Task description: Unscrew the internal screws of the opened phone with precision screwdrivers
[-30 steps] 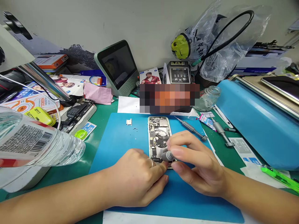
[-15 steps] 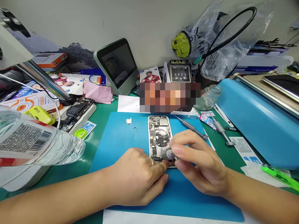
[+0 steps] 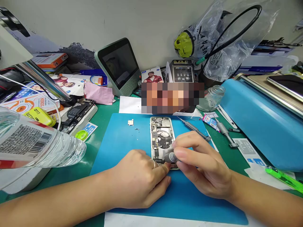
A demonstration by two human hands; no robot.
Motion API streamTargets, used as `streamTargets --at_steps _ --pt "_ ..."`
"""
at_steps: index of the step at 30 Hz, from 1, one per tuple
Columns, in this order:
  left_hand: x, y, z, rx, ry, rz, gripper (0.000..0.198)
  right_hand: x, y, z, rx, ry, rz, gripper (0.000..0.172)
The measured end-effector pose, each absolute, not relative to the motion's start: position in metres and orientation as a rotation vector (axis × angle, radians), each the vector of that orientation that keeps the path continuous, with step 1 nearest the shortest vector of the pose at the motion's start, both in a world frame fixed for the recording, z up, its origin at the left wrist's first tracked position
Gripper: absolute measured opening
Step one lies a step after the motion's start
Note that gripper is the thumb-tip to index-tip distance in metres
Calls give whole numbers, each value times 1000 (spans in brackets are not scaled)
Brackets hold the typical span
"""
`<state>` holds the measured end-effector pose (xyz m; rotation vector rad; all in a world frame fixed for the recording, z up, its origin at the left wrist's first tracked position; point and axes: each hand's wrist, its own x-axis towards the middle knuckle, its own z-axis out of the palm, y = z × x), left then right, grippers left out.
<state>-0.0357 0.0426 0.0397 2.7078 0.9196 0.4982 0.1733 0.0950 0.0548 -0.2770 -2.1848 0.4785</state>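
An opened phone lies on the blue mat, its inner boards and metal frame exposed. Over its lower left corner, my left hand is closed, with a fingertip pressed on the bottom end; the thumb is hidden. Between thumb and fingers, my right hand pinches a grey screwdriver, held tilted over the phone's lower part; its tip is hidden behind the fingers. Left of the phone are a small metal bracket and several tiny parts.
A second screwdriver rests right of the phone, and a third farther right. A water bottle stands close on the left. A blue case and a green cutter are at right, a smart display behind.
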Motion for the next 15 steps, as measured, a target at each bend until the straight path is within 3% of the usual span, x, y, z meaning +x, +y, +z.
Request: streamTargets --at_steps 15 --pt "-35 44 42 2700 915 473 27 173 94 54 -295 -2191 439 44"
